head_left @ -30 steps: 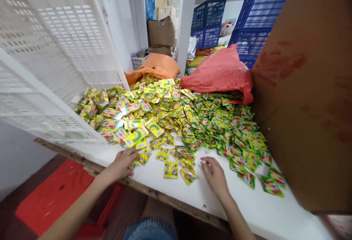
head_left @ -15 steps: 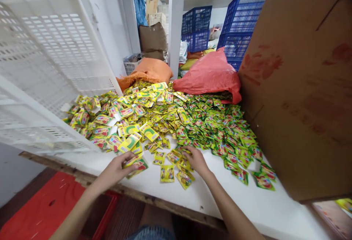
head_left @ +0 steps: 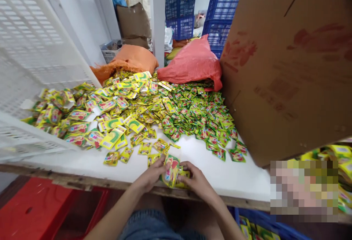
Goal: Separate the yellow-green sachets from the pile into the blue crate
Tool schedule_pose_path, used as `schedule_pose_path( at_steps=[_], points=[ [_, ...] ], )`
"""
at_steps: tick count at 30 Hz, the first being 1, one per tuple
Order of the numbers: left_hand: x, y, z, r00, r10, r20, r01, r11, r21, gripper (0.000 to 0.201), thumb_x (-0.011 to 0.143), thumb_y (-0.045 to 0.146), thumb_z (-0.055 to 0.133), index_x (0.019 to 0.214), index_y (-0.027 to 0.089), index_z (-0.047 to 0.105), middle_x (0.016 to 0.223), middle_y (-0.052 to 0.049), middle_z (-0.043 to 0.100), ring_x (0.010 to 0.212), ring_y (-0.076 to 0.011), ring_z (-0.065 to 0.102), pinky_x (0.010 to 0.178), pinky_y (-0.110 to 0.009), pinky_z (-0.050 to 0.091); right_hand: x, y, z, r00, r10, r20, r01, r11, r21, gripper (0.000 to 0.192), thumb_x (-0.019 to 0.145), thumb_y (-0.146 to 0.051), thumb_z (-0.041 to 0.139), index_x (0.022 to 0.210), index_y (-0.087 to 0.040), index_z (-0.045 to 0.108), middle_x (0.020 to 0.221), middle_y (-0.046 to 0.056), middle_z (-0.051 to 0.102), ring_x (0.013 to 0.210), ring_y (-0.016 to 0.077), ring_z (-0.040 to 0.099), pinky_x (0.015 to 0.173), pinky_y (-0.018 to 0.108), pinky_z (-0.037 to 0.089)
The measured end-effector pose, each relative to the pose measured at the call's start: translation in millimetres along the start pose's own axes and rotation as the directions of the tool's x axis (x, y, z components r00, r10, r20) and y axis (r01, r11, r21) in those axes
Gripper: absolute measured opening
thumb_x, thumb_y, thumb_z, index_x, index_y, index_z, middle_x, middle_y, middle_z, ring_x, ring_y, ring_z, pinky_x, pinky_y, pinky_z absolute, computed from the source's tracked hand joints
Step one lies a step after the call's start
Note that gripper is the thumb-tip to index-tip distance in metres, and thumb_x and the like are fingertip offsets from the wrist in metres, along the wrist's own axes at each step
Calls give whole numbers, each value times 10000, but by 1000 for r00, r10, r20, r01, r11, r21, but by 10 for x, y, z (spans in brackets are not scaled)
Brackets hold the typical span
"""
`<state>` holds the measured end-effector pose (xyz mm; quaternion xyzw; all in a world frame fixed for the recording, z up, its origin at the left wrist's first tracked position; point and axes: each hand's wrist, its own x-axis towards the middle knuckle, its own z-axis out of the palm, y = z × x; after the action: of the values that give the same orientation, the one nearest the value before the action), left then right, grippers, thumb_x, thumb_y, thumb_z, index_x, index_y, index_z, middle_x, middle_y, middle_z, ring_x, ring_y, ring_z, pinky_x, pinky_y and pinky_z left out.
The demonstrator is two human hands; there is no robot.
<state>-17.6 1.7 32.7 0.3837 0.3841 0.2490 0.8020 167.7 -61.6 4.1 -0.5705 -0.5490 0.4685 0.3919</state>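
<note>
Near the table's front edge, my left hand [head_left: 151, 175] grips a small yellow and green carton [head_left: 172, 170] with a fruit print, its white top end upward. Close beside it, my right hand [head_left: 196, 181] pinches a yellow sachet [head_left: 183, 178], partly hidden behind the carton and the fingers. Several loose yellow sachets [head_left: 144, 148] lie just beyond my hands. To the left is a heap of flat yellow cartons [head_left: 113, 137], some with white flaps showing. Green sachets [head_left: 198, 113] are piled toward the right.
A white plastic crate [head_left: 44, 53] stands at the left and a large cardboard box [head_left: 275, 78] at the right. An orange sack [head_left: 134, 58] and a red sack [head_left: 192, 62] lie behind the piles. A red stool [head_left: 30, 210] is at lower left, a blue crate [head_left: 261, 218] below.
My left hand has brought the carton rightward and turned it upright. My right hand has drawn back from the loose sachets with a yellow one, beside the carton. The view has shifted right and down.
</note>
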Motion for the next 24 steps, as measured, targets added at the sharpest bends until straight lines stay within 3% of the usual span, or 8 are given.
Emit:
schedule_pose_path(
  at_steps=[4, 7, 12, 14, 20, 24],
  points=[
    [-54, 6, -10, 997, -51, 66, 54, 997, -50, 476, 690, 362, 688, 1108, 168, 567, 1145, -111, 614, 1000, -239, 593, 850, -334, 447, -156, 42, -75, 997, 68, 30, -73, 974, 215, 493, 699, -276, 629, 1153, -207, 450, 1072, 67, 601, 952, 198, 581, 814, 339, 469],
    [-68, -35, 33, 990, -88, 108, 94, 994, -53, 497, 683, 348, 698, 1126, 168, 562, 1094, -107, 643, 955, -225, 615, 841, -320, 444, -179, 12, -82, 995, 80, 61, -93, 962, 257, 491, 695, -249, 621, 1157, -212, 456, 1075, 77, 608, 956, 209, 584, 793, 354, 479],
    [-58, -120, 110, 992, -89, 86, 95, 993, -73, 588, 652, 328, 725, 1182, 172, 523, 1090, -103, 646, 982, -228, 602, 868, -324, 422, -137, -73, -18, 999, 5, 42, -8, 997, 71, 242, 729, -261, 583, 948, -169, 633, 917, 55, 671, 851, 221, 606, 792, 366, 474],
    [-51, -144, 134, 995, -62, 84, 71, 992, -103, 587, 651, 346, 725, 1177, 179, 523, 1107, -100, 636, 993, -228, 595, 880, -329, 416, -128, -99, 10, 1000, -18, 0, 18, 1000, 19, 232, 750, -276, 564, 933, -164, 650, 911, 52, 677, 836, 221, 607, 786, 357, 477],
    [-30, -256, 284, 996, -13, 89, 31, 978, -207, 599, 645, 386, 725, 1173, 199, 512, 1099, -93, 632, 1007, -229, 586, 886, -340, 422, -162, -150, 96, 990, -119, -72, 116, 992, -51, 398, 789, -205, 475, 1185, -192, 512, 1188, 84, 565, 1114, 217, 498, 978, 393, 362],
    [-37, -250, 304, 996, 14, 91, 5, 978, -207, 554, 669, 385, 704, 1150, 186, 516, 1085, -99, 637, 993, -233, 594, 864, -337, 438, -235, -169, 77, 991, -131, 22, 133, 988, -75, 483, 780, -144, 457, 1258, -192, 414, 1279, 85, 480, 1188, 186, 424, 1027, 373, 299]
  ],
)
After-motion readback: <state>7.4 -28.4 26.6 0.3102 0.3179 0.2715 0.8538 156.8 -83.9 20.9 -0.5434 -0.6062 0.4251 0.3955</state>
